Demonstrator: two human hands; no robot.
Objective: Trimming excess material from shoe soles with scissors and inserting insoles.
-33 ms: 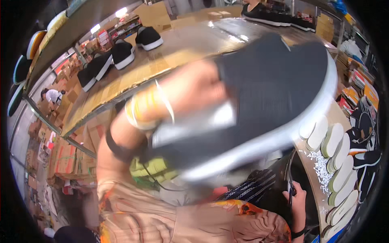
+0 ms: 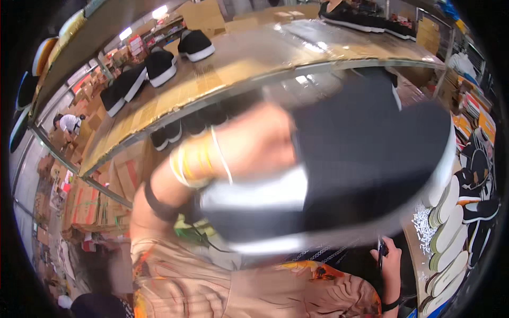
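Warehouse room, viewed from my head. A shelf (image 2: 249, 50) with a cardboard front edge arcs from nine o'clock, over the top, to one o'clock; flattened cardboard (image 2: 87, 209) is stacked at eight, and a co-worker (image 2: 69, 124) bends at ten.

Head view, findings. My left hand (image 2: 265, 140) is closed at the opening of a black shoe (image 2: 371, 148) with a white sole, held up from the centre toward three o'clock. Motion blur prevents me from telling whether a second shoe is held with it. My right hand (image 2: 391, 255), at five o'clock, is curled around a slim dark item (image 2: 380, 252), kind not clear.

Progress, in my judgement: sole and upper are joined; whether the inside is finished I cannot confirm. Shelf shoes (image 2: 161, 68) stand at eleven. The held shoe is not yet set down.

Clearances: the shoe overlaps the shelf's front edge in view; contact cannot be determined. Room appears between the shoes at eleven and the row of shoes (image 2: 366, 24) at one. At four, insoles (image 2: 448, 233) and white bits (image 2: 422, 225) crowd the bench (image 2: 421, 265), near the shoe's toe.
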